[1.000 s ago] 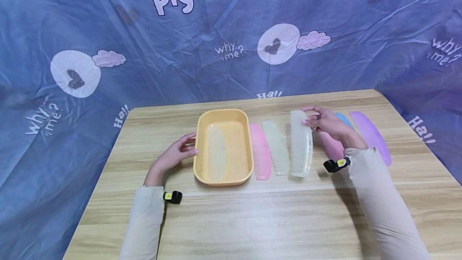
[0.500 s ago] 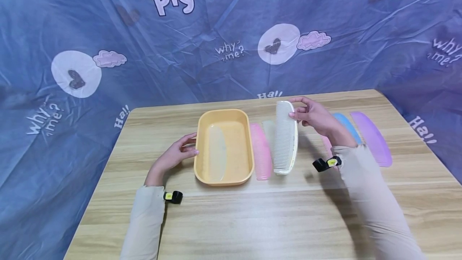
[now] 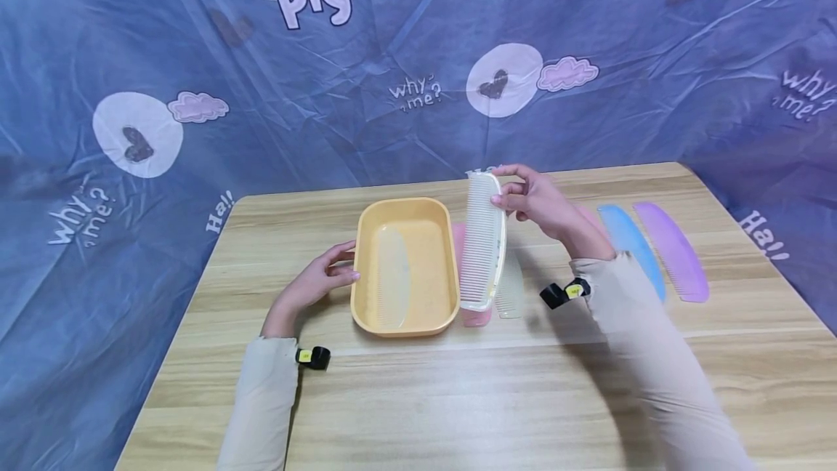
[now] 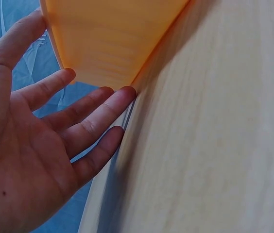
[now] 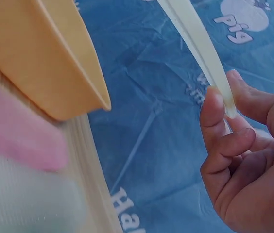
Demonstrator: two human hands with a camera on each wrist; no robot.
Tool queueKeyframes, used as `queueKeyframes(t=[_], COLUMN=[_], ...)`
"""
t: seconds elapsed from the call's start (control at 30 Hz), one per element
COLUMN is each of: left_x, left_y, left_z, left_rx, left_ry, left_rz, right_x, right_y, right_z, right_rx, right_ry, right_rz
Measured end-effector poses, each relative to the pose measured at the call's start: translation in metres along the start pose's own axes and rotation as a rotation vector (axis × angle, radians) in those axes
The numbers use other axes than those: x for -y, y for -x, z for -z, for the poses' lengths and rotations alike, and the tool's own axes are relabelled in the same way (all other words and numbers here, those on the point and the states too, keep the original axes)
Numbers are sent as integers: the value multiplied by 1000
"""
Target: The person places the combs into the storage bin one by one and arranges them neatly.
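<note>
My right hand point(image 3: 539, 206) pinches the top end of a pale cream comb point(image 3: 480, 246) between thumb and fingers. The comb hangs upright, teeth to the left, just right of a yellow tray point(image 3: 453, 267). In the right wrist view the held comb point(image 5: 200, 43) appears edge-on, clear of the table. Fairly straight fingers of my left hand point(image 3: 318, 278) rest at the tray's left side; fingertips touch its wall in the left wrist view. Inside the tray lies another pale comb point(image 3: 394, 278). The held comb partly covers a pink comb point(image 3: 477, 317) and a pale green comb point(image 3: 510, 289).
To the right, a blue comb point(image 3: 631, 246) and a purple comb point(image 3: 673, 253) lie on the wooden table point(image 3: 471, 398). A second pink comb point(image 3: 590, 216) is mostly behind my right arm. A blue printed cloth point(image 3: 366, 115) hangs behind the table.
My right hand has lifted the pale cream comb and carried it left, from beside the pale green comb to the tray's right edge. The left hand and tray stay put.
</note>
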State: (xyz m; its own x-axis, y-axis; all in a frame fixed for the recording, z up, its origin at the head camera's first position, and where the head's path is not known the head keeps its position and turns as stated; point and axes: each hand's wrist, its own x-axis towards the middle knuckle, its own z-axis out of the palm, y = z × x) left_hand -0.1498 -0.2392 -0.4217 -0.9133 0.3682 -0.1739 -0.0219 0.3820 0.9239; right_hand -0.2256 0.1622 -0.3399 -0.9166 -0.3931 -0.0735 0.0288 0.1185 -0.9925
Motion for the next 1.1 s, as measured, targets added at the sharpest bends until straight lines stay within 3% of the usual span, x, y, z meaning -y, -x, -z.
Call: queueKeyframes(t=[0.67, 1.1], left_x=[0, -1], left_y=[-1, -1], left_z=[-1, 1], left_rx=[0, 5], left_ry=[-10, 3], left_rz=[-8, -5], right_x=[-6, -20], right_y=[-29, -37], right_z=[-56, -71], right_rx=[12, 24], right_ry=[95, 155], right_rz=[27, 31])
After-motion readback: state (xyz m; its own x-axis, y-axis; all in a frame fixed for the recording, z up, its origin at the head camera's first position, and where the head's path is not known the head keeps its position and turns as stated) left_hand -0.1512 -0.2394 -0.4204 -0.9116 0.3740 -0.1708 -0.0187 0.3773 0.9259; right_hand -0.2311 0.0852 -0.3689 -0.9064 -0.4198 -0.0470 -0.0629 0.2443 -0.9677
